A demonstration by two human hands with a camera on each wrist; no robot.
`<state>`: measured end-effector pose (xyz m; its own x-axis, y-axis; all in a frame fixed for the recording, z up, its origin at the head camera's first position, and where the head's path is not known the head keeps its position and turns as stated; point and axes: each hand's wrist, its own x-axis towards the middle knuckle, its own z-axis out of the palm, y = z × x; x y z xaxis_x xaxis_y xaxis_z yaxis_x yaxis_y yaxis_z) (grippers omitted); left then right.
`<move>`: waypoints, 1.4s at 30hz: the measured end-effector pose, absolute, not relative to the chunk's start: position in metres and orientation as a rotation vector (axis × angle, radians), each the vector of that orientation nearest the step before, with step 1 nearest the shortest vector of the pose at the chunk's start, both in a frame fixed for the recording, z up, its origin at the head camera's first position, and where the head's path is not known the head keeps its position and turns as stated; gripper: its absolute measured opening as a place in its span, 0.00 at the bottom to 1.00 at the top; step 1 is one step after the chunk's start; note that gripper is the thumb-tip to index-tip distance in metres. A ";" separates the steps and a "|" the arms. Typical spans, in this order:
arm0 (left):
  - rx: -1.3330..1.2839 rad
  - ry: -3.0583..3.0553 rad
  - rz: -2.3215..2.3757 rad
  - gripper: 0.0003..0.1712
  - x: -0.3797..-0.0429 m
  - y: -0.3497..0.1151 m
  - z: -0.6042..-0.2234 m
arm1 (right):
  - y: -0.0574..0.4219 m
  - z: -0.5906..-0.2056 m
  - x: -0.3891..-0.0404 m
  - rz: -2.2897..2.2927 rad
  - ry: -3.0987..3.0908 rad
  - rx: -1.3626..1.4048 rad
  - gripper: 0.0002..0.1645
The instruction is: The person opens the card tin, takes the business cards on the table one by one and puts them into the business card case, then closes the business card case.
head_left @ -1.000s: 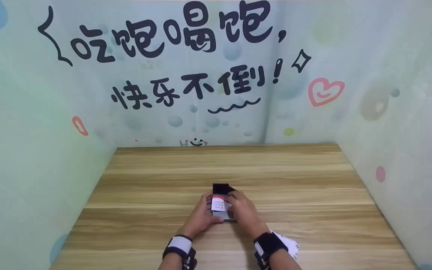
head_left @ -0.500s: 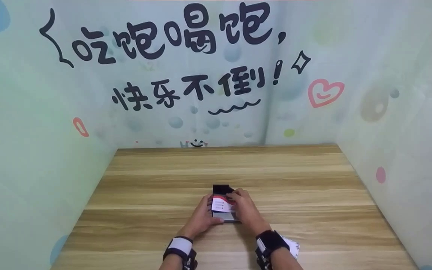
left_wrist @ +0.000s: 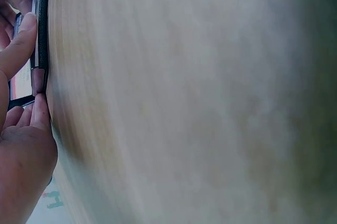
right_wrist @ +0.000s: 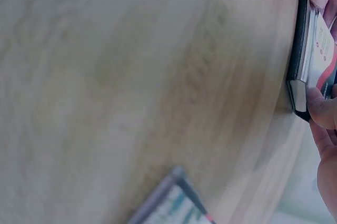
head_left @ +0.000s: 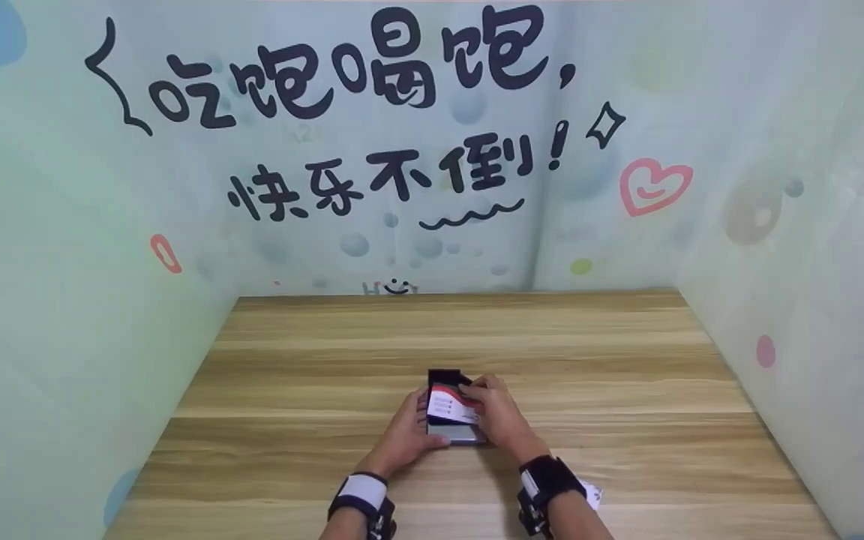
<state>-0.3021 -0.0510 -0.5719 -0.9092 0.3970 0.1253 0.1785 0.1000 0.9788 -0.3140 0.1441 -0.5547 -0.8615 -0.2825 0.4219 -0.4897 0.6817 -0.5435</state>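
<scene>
A black card case (head_left: pixel 443 379) with a silvery front part lies in the middle of the table, its dark flap standing up at the far side. My left hand (head_left: pixel 406 433) grips the case from the left, thumb along the near edge and fingers at the side. Inside it sits a white business card (head_left: pixel 453 407) with a red and dark wave, tilted and partly raised. My right hand (head_left: pixel 505 414) pinches this card at its upper right. In the right wrist view the right thumb (right_wrist: pixel 322 109) presses on the card by the case's corner.
The case rests on a wood-grain table (head_left: pixel 312 360) walled in by printed cloth (head_left: pixel 402 255) at the back and both sides. Beneath the right wristband pokes out a white patterned flat thing (head_left: pixel 594 495), which shows a grey edge in the right wrist view.
My right hand has moved slightly right, and the business card has shifted and tilted with it, showing more of its red and dark wave. The left hand keeps holding the case.
</scene>
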 end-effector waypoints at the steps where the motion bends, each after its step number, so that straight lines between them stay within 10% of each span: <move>1: 0.583 2.201 1.908 0.54 -0.302 -0.051 -0.572 | 0.145 -0.553 -0.314 0.986 -2.602 0.608 0.30; 42: 0.584 2.274 1.833 0.54 -0.301 -0.053 -0.570 | 0.146 -0.542 -0.315 1.376 -2.691 0.314 0.32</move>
